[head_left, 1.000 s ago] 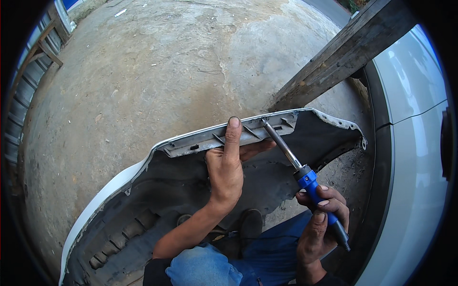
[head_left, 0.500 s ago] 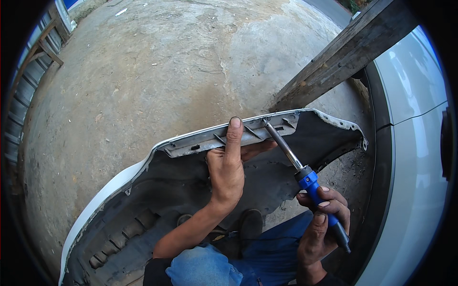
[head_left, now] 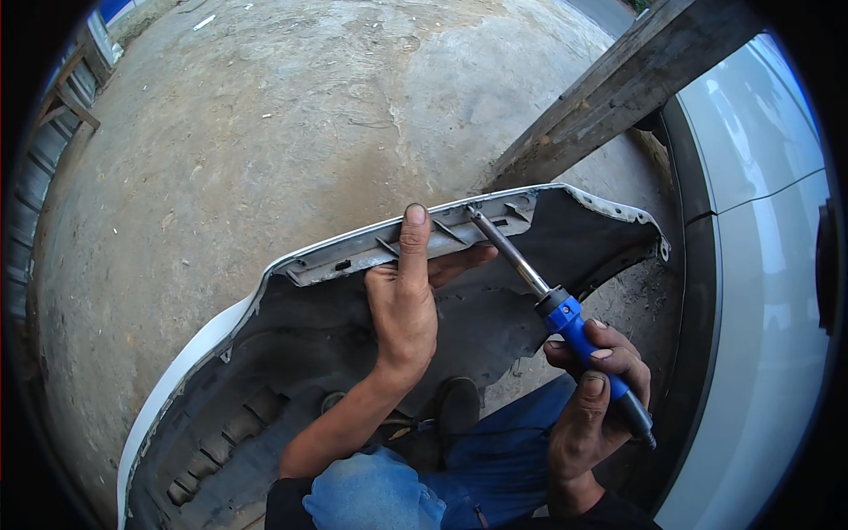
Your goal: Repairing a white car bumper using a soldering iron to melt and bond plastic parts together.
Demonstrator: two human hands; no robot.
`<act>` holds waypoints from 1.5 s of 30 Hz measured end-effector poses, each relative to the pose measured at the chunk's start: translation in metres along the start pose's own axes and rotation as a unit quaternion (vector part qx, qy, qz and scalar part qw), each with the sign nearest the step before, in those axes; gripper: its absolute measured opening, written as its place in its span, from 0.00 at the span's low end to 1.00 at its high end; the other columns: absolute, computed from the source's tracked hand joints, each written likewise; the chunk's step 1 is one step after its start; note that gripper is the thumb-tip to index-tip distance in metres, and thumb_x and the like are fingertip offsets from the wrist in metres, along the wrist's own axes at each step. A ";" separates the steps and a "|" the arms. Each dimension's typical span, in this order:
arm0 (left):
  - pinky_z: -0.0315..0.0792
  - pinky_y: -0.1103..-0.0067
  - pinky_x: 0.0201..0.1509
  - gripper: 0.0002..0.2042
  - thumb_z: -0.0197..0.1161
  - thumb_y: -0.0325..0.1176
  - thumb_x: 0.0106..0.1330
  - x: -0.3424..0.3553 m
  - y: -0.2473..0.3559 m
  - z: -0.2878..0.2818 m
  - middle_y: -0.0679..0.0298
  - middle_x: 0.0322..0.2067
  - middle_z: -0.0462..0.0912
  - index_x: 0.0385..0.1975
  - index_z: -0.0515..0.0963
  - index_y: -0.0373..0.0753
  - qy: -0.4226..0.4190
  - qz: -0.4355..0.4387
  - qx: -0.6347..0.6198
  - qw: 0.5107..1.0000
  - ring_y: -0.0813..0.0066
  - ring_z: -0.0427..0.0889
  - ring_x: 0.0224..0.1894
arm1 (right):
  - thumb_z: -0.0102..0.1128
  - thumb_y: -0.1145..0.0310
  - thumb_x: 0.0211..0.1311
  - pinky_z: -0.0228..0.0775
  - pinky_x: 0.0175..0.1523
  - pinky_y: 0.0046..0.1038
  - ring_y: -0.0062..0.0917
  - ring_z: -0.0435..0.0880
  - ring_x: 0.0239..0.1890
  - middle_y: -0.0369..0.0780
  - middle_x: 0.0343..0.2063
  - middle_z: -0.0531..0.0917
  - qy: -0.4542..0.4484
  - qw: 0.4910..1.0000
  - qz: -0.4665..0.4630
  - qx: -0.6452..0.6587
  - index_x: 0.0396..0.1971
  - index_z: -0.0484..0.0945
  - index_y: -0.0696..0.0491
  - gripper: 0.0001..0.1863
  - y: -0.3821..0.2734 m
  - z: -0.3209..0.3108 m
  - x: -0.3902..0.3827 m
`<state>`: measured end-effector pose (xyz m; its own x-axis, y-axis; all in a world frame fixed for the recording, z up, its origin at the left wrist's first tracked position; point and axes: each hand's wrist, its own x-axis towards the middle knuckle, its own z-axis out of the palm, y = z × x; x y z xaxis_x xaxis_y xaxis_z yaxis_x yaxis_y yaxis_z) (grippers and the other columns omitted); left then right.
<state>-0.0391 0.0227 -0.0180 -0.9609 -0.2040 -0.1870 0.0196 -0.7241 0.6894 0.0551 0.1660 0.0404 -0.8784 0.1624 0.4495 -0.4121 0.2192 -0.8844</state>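
Note:
A car bumper (head_left: 309,322) with a white outer edge and a black inner side lies across my legs. My left hand (head_left: 408,305) grips its upper rim, the thumb up on the pale ribbed flange (head_left: 380,252) and the fingers behind it against the dark inner side. In my right hand (head_left: 601,402) is a soldering iron (head_left: 576,340) with a blue handle and a long metal shaft, held in curled fingers. Its tip touches the flange near the rim, to the right of my left thumb, where a dark spot shows.
Beyond the bumper stands a slanted wooden post (head_left: 609,97). A pale car (head_left: 760,291) with dark lower trim is close on my right. Stained concrete floor (head_left: 265,168) spreads ahead, and corrugated sheeting with a wooden frame (head_left: 66,106) lines the far left.
Bumper, hands and iron sit slightly higher and further left in the picture, as does the background. The iron's tip stays on about the same part of the flange, and both grips are unchanged.

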 end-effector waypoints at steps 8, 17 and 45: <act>0.86 0.68 0.46 0.26 0.53 0.47 0.77 0.000 -0.002 0.003 0.45 0.33 0.86 0.37 0.80 0.21 0.005 0.028 0.044 0.999 0.57 0.89 0.33 | 0.58 0.75 0.70 0.85 0.52 0.39 0.42 0.85 0.48 0.55 0.54 0.75 -0.042 0.998 0.008 0.045 0.49 0.74 0.62 0.11 0.003 -0.009 0.004; 0.85 0.68 0.46 0.24 0.51 0.47 0.77 -0.005 -0.005 0.002 0.48 0.34 0.87 0.40 0.80 0.26 -0.003 0.005 0.033 0.999 0.61 0.89 0.34 | 0.61 0.73 0.68 0.85 0.48 0.36 0.40 0.87 0.42 0.56 0.52 0.78 0.002 0.999 -0.010 0.040 0.48 0.75 0.62 0.12 0.005 -0.007 -0.003; 0.84 0.67 0.47 0.26 0.53 0.47 0.76 0.000 -0.009 -0.002 0.45 0.32 0.86 0.35 0.82 0.23 -0.026 0.034 0.000 0.999 0.55 0.89 0.34 | 0.58 0.55 0.72 0.86 0.49 0.38 0.41 0.87 0.42 0.50 0.47 0.78 0.159 0.985 0.052 -0.036 0.51 0.75 0.63 0.24 0.016 -0.008 0.005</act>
<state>-0.0391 0.0279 -0.0261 -0.9706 -0.2180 -0.1020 0.0858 -0.7093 0.6997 0.0457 0.1776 0.0294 -0.7899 0.4780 0.3842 -0.2963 0.2511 -0.9215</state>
